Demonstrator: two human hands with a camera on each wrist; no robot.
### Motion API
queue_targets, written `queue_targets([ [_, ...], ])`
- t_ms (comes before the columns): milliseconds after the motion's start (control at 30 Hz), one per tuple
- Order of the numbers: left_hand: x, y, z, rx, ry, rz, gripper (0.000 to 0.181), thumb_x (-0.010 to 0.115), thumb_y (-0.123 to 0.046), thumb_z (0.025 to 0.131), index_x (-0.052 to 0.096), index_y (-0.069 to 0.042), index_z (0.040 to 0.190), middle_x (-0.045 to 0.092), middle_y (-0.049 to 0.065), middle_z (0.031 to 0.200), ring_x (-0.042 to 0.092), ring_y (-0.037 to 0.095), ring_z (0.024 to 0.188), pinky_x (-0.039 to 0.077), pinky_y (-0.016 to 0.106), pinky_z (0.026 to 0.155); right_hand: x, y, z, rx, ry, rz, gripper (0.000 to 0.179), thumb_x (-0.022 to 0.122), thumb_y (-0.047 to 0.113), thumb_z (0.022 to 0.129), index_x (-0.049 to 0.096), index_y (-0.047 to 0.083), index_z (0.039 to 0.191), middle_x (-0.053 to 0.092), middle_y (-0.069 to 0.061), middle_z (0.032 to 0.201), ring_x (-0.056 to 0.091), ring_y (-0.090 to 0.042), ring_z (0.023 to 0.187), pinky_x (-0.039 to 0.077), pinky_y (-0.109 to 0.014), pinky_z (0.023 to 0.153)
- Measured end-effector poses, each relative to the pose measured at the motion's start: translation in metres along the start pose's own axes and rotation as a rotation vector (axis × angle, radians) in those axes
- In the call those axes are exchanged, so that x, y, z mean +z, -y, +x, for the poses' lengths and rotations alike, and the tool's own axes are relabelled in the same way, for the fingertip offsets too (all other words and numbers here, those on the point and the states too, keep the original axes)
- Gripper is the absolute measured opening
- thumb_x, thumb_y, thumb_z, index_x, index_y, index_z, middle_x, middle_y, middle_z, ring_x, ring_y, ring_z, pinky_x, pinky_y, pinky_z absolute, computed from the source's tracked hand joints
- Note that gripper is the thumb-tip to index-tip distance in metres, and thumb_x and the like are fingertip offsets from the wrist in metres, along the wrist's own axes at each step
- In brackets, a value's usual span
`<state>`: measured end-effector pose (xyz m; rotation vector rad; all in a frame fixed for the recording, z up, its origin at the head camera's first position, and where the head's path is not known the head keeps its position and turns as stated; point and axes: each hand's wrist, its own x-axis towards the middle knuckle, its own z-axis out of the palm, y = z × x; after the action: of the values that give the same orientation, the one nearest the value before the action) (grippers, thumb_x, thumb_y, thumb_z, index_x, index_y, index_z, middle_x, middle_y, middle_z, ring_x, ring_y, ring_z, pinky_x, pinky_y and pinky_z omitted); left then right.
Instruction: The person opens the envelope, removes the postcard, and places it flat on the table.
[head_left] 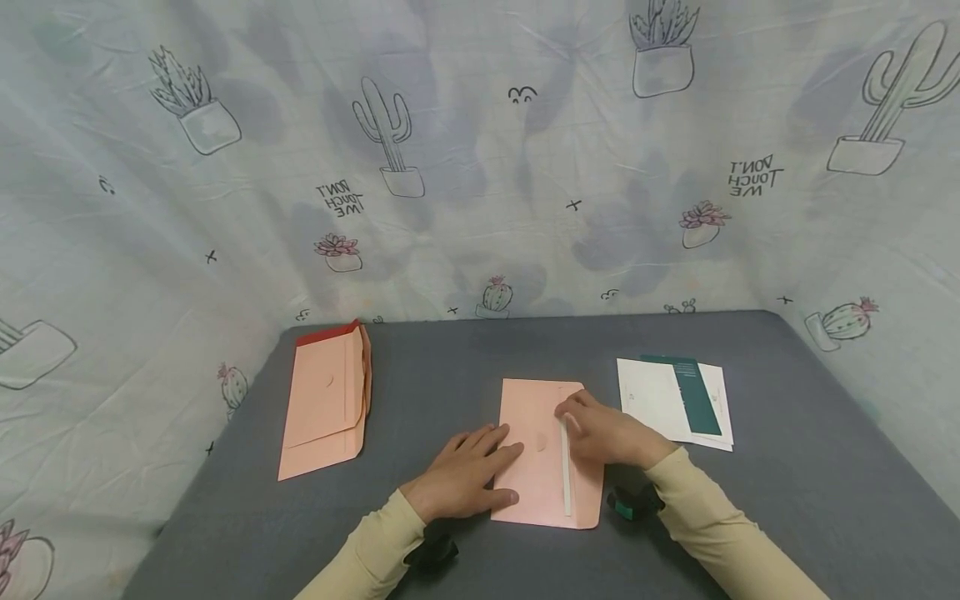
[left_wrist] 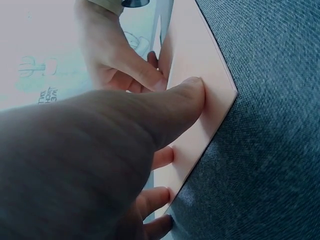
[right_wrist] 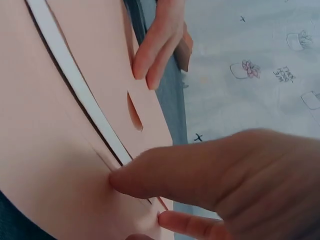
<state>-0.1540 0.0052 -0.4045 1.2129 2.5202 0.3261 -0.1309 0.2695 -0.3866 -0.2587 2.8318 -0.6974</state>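
Observation:
A pink envelope [head_left: 532, 483] lies flat on the dark grey table, its round-cornered flap [head_left: 588, 492] on the right. Along the flap runs a narrow white strip [head_left: 566, 479]; whether it is a backing strip or a card's edge, I cannot tell. My left hand [head_left: 474, 473] rests on the envelope's left side with fingers spread. Near the top of the strip, the curled fingers of my right hand [head_left: 596, 427] pinch the envelope. In the right wrist view, the right thumb [right_wrist: 145, 175] covers the strip's end, and a fingertip touches beside it.
At the left of the table [head_left: 435, 358] lies a stack of pink envelopes [head_left: 318, 400] with a red edge on top. White cards [head_left: 652, 400] and a dark green card [head_left: 699, 396] overlap at the right. A printed cactus cloth [head_left: 465, 233] hangs behind and at the sides.

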Motion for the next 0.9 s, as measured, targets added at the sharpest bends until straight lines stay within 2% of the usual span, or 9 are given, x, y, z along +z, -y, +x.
queue_targets([
  [133, -0.0003, -0.0005, -0.0001, 0.003, -0.007, -0.001, 0.066, 0.058, -0.050, 0.100, 0.037, -0.025, 0.158, 0.026, 0.006, 0.169, 0.024, 0.030, 0.157, 0.023, 0.059, 0.122, -0.0007, -0.0016, 0.0001, 0.012, 0.021, 0.000, 0.037, 0.060, 0.016, 0.098, 0.056, 0.011, 0.135, 0.046, -0.015, 0.142, 0.062, -0.026, 0.108, 0.054, -0.047, 0.087],
  [300, -0.0003, -0.0008, 0.0000, 0.002, -0.006, -0.003, 0.066, 0.058, -0.049, 0.100, 0.038, -0.024, 0.157, 0.027, 0.006, 0.168, 0.024, 0.030, 0.156, 0.024, 0.058, 0.122, -0.0010, -0.0044, 0.0012, 0.007, 0.021, -0.011, 0.052, 0.069, 0.013, 0.089, 0.053, 0.013, 0.138, 0.045, -0.016, 0.141, 0.063, -0.026, 0.105, 0.055, -0.047, 0.081],
  [400, 0.0003, -0.0004, 0.0005, -0.002, 0.001, -0.011, 0.066, 0.058, -0.049, 0.100, 0.038, -0.025, 0.158, 0.026, 0.006, 0.169, 0.023, 0.030, 0.157, 0.023, 0.058, 0.122, -0.0010, -0.0055, 0.0011, 0.004, 0.012, -0.022, 0.056, 0.072, 0.014, 0.086, 0.052, 0.013, 0.139, 0.046, -0.015, 0.141, 0.064, -0.027, 0.106, 0.055, -0.048, 0.080],
  [600, 0.0006, -0.0004, 0.0007, -0.011, 0.011, -0.021, 0.066, 0.058, -0.049, 0.100, 0.037, -0.025, 0.158, 0.025, 0.006, 0.169, 0.023, 0.030, 0.157, 0.023, 0.059, 0.122, 0.0005, -0.0080, 0.0011, -0.005, -0.002, -0.012, 0.058, 0.076, 0.015, 0.086, 0.053, 0.012, 0.139, 0.048, -0.015, 0.140, 0.064, -0.027, 0.108, 0.055, -0.052, 0.087],
  [800, -0.0001, -0.0014, 0.0001, -0.017, 0.016, -0.026, 0.066, 0.058, -0.049, 0.100, 0.037, -0.025, 0.158, 0.025, 0.005, 0.169, 0.022, 0.030, 0.157, 0.022, 0.058, 0.123, 0.0022, -0.0090, 0.0034, -0.028, -0.054, 0.017, 0.057, 0.078, 0.016, 0.086, 0.053, 0.006, 0.137, 0.053, -0.017, 0.132, 0.064, -0.030, 0.112, 0.052, -0.053, 0.099],
  [900, -0.0006, -0.0018, 0.0000, -0.016, 0.015, -0.023, 0.066, 0.059, -0.049, 0.100, 0.037, -0.025, 0.158, 0.025, 0.005, 0.169, 0.022, 0.030, 0.157, 0.022, 0.058, 0.123, 0.0025, -0.0096, 0.0041, -0.004, -0.068, 0.041, 0.058, 0.080, 0.017, 0.086, 0.053, 0.006, 0.136, 0.055, -0.016, 0.125, 0.064, -0.029, 0.108, 0.054, -0.051, 0.097],
])
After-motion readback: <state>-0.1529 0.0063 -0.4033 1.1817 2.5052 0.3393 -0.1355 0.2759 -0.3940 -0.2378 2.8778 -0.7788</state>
